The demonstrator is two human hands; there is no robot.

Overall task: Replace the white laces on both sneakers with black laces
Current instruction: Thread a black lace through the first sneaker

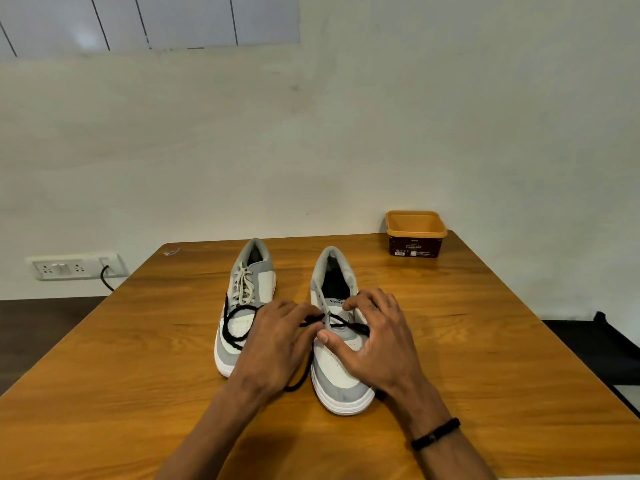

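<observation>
Black lace [356, 328] pinched by both grips, left hand [277, 341], right hand [374, 337]; sneaker [341, 372] tongue reads "Vela".

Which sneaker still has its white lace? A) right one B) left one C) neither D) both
B: the left sneaker still shows a white lace through its eyelets, while the right sneaker has only a black lace started at its lowest eyelets, under both hands.

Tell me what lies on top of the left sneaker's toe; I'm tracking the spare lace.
A loose black lace lies looped across the left sneaker, below its white lace. The left hand covers where the lace's other end goes.
</observation>
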